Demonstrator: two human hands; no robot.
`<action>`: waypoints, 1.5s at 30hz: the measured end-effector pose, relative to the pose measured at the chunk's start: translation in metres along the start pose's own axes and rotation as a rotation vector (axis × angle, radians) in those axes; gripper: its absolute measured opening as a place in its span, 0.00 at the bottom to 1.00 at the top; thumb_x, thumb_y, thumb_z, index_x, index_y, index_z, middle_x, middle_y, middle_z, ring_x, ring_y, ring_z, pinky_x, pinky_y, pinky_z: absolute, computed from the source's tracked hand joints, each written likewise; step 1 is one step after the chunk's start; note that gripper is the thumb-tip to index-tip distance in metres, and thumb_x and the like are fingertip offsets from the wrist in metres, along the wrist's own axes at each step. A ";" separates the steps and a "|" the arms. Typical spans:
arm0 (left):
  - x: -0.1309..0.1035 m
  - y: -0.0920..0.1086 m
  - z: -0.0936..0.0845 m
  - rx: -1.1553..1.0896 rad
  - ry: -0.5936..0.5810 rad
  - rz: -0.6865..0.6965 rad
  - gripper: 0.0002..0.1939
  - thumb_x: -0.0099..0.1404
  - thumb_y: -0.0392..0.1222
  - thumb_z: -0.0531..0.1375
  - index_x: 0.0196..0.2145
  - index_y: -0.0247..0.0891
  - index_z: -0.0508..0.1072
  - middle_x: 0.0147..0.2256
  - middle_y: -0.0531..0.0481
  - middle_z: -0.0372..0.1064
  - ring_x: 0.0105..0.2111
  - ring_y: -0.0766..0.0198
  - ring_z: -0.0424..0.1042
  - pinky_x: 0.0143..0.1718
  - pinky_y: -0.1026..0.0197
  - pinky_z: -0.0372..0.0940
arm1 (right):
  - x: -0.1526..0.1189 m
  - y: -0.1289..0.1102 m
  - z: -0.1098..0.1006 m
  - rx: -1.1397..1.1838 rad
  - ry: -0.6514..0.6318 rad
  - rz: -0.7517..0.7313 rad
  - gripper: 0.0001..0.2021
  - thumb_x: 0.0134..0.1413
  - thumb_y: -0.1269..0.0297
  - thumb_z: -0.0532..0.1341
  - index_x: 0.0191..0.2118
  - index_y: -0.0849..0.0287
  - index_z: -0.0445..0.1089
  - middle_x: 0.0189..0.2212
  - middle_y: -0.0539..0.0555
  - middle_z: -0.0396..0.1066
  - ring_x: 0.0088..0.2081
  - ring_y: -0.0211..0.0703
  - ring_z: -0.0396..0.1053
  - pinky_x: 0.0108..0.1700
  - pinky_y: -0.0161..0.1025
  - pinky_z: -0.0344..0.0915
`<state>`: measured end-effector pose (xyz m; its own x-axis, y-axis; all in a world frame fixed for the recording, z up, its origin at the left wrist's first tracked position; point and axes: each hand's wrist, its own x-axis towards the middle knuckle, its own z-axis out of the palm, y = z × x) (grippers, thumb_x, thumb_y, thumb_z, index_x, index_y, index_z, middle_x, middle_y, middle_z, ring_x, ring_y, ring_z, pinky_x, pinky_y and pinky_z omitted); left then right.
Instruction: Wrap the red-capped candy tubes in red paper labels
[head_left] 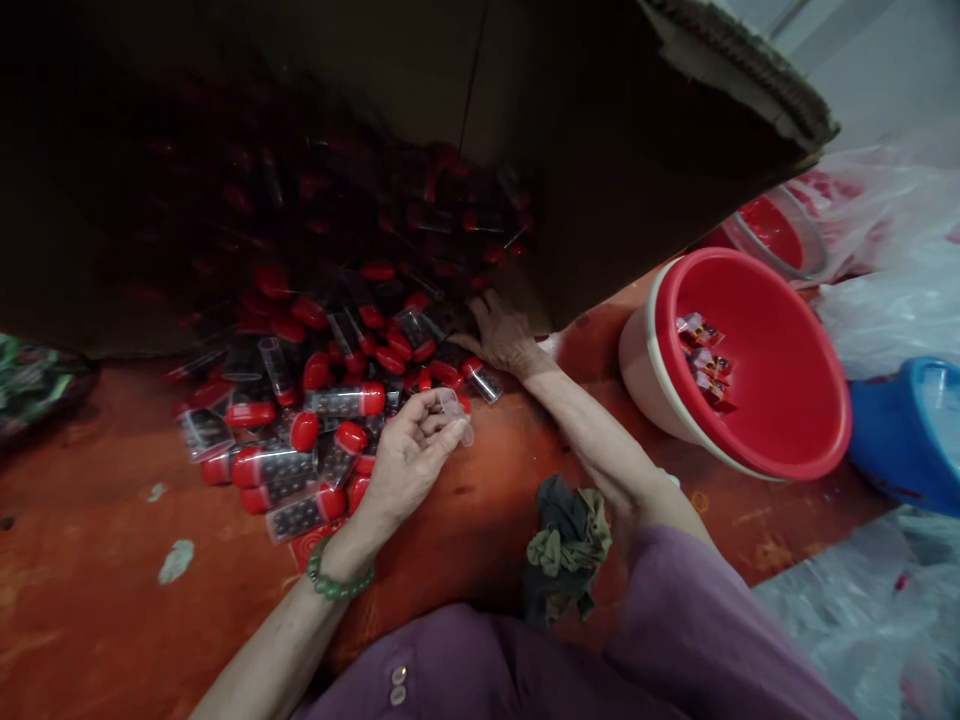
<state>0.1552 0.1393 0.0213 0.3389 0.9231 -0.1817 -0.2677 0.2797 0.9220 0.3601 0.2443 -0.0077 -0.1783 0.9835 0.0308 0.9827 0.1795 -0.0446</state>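
My left hand [411,455], with a green bead bracelet [341,580] at the wrist, is closed on a small clear plastic piece [457,415]. Its exact shape is hard to make out. Farther forward, my right hand [499,335] reaches to the edge of a heap of clear tubes with red caps [345,400]. Thumb and fingers there are apart, and nothing shows between them, though the fingertips are in shadow. One capped tube [481,380] lies just below that hand. Many of the tubes have small dark balls inside.
A large cardboard box [600,180] on its side opens over the heap. At right stand a red basin [772,360] with small wrapped packets [705,362] and a blue tub [892,440]. A crumpled dark cloth [566,545] lies on the orange tabletop [97,520].
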 end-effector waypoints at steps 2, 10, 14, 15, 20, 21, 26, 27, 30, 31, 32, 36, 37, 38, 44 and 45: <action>0.000 0.000 0.000 -0.011 -0.006 -0.023 0.23 0.59 0.51 0.67 0.46 0.35 0.69 0.35 0.49 0.73 0.31 0.66 0.76 0.37 0.61 0.73 | 0.005 -0.001 -0.002 0.013 -0.032 0.000 0.36 0.61 0.35 0.46 0.60 0.61 0.62 0.56 0.68 0.64 0.52 0.60 0.66 0.48 0.48 0.64; 0.001 0.000 0.002 -0.002 -0.031 -0.018 0.20 0.60 0.48 0.66 0.46 0.36 0.69 0.35 0.49 0.73 0.31 0.67 0.75 0.36 0.63 0.72 | 0.022 -0.011 -0.002 0.057 0.028 0.019 0.31 0.64 0.43 0.52 0.60 0.64 0.62 0.60 0.68 0.60 0.59 0.62 0.60 0.56 0.53 0.62; 0.011 0.009 0.006 0.081 -0.030 0.009 0.18 0.60 0.44 0.66 0.46 0.37 0.70 0.37 0.50 0.72 0.32 0.68 0.75 0.38 0.64 0.72 | 0.029 -0.015 -0.001 0.064 -0.019 0.043 0.23 0.65 0.55 0.53 0.59 0.64 0.62 0.59 0.67 0.60 0.54 0.59 0.65 0.51 0.52 0.66; 0.014 0.011 0.008 0.102 -0.035 0.022 0.18 0.60 0.43 0.65 0.46 0.37 0.70 0.37 0.50 0.72 0.32 0.68 0.74 0.38 0.63 0.72 | 0.031 -0.015 -0.002 0.065 -0.033 0.054 0.22 0.65 0.57 0.53 0.59 0.64 0.61 0.59 0.67 0.60 0.52 0.58 0.66 0.48 0.51 0.67; 0.038 0.019 0.013 0.272 -0.024 0.114 0.20 0.58 0.45 0.65 0.46 0.36 0.70 0.40 0.47 0.72 0.36 0.65 0.75 0.40 0.62 0.72 | 0.037 -0.018 -0.002 0.060 -0.028 0.050 0.17 0.66 0.65 0.48 0.57 0.61 0.61 0.57 0.63 0.61 0.50 0.53 0.68 0.46 0.45 0.66; 0.043 0.021 0.014 0.317 -0.027 0.121 0.20 0.58 0.46 0.65 0.47 0.36 0.70 0.40 0.47 0.73 0.36 0.64 0.75 0.39 0.61 0.72 | 0.038 -0.017 -0.001 0.069 -0.029 0.053 0.17 0.66 0.67 0.48 0.57 0.61 0.62 0.57 0.63 0.61 0.50 0.52 0.68 0.45 0.43 0.66; 0.073 0.035 0.019 0.749 -0.060 0.200 0.16 0.60 0.44 0.62 0.45 0.35 0.72 0.40 0.45 0.75 0.37 0.59 0.75 0.40 0.57 0.72 | 0.040 -0.006 0.003 0.195 -0.048 0.052 0.17 0.62 0.69 0.53 0.55 0.64 0.63 0.54 0.63 0.63 0.43 0.46 0.69 0.41 0.40 0.63; 0.080 0.037 0.021 0.878 -0.054 0.239 0.15 0.61 0.42 0.61 0.45 0.35 0.72 0.41 0.44 0.75 0.39 0.57 0.75 0.44 0.55 0.72 | 0.039 -0.002 0.004 0.225 -0.051 0.032 0.17 0.61 0.67 0.55 0.55 0.64 0.64 0.54 0.63 0.64 0.42 0.46 0.68 0.41 0.40 0.62; 0.100 0.040 0.028 1.226 -0.073 0.307 0.14 0.62 0.39 0.59 0.46 0.33 0.72 0.45 0.39 0.74 0.47 0.50 0.73 0.53 0.50 0.67 | 0.034 0.007 0.003 0.284 -0.057 0.000 0.16 0.60 0.65 0.58 0.53 0.65 0.65 0.52 0.61 0.65 0.41 0.43 0.65 0.42 0.39 0.61; 0.106 0.040 0.032 1.313 -0.098 0.293 0.15 0.63 0.38 0.58 0.47 0.32 0.72 0.46 0.37 0.73 0.49 0.48 0.72 0.53 0.49 0.66 | 0.033 0.009 0.002 0.296 -0.054 0.005 0.15 0.61 0.66 0.58 0.52 0.65 0.66 0.51 0.61 0.66 0.41 0.42 0.65 0.42 0.38 0.61; 0.111 0.039 0.035 1.384 -0.125 0.265 0.15 0.64 0.38 0.57 0.47 0.31 0.72 0.47 0.36 0.73 0.49 0.47 0.72 0.53 0.48 0.66 | 0.031 0.010 0.001 0.311 -0.050 0.011 0.13 0.62 0.67 0.57 0.50 0.65 0.67 0.51 0.60 0.66 0.41 0.42 0.64 0.43 0.37 0.61; 0.124 0.039 0.047 1.536 -0.171 0.145 0.16 0.63 0.39 0.58 0.47 0.29 0.75 0.46 0.33 0.74 0.48 0.43 0.73 0.52 0.47 0.67 | 0.029 0.015 -0.005 0.391 -0.038 0.036 0.08 0.63 0.70 0.56 0.45 0.66 0.70 0.47 0.59 0.68 0.42 0.40 0.63 0.44 0.36 0.60; 0.126 0.039 0.048 1.546 -0.173 0.130 0.16 0.63 0.40 0.58 0.46 0.29 0.75 0.46 0.33 0.74 0.48 0.43 0.73 0.51 0.47 0.67 | 0.029 0.017 -0.007 0.413 -0.037 0.040 0.08 0.64 0.70 0.56 0.43 0.66 0.70 0.46 0.59 0.68 0.43 0.41 0.63 0.46 0.36 0.61; 0.127 0.039 0.048 1.550 -0.174 0.119 0.16 0.63 0.41 0.59 0.46 0.29 0.76 0.45 0.33 0.75 0.48 0.42 0.73 0.51 0.47 0.68 | 0.030 0.019 -0.010 0.428 -0.040 0.039 0.08 0.65 0.70 0.55 0.43 0.65 0.71 0.46 0.58 0.69 0.44 0.41 0.64 0.47 0.36 0.61; 0.128 0.038 0.046 1.617 -0.231 0.086 0.18 0.65 0.43 0.56 0.44 0.28 0.77 0.42 0.33 0.77 0.47 0.45 0.75 0.49 0.50 0.69 | 0.028 0.037 -0.019 0.852 -0.055 0.106 0.15 0.69 0.61 0.50 0.48 0.62 0.72 0.48 0.54 0.73 0.47 0.39 0.68 0.55 0.38 0.63; 0.128 0.037 0.047 1.623 -0.238 0.080 0.18 0.65 0.43 0.56 0.44 0.27 0.77 0.42 0.33 0.77 0.47 0.45 0.75 0.49 0.50 0.69 | 0.027 0.038 -0.019 0.916 -0.028 0.135 0.16 0.69 0.60 0.50 0.47 0.63 0.72 0.48 0.54 0.74 0.47 0.39 0.68 0.55 0.38 0.63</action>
<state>0.2308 0.2552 0.0483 0.5355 0.8188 -0.2070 0.8269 -0.4585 0.3257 0.3937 0.2776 0.0100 -0.0775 0.9954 -0.0558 0.5748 -0.0011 -0.8183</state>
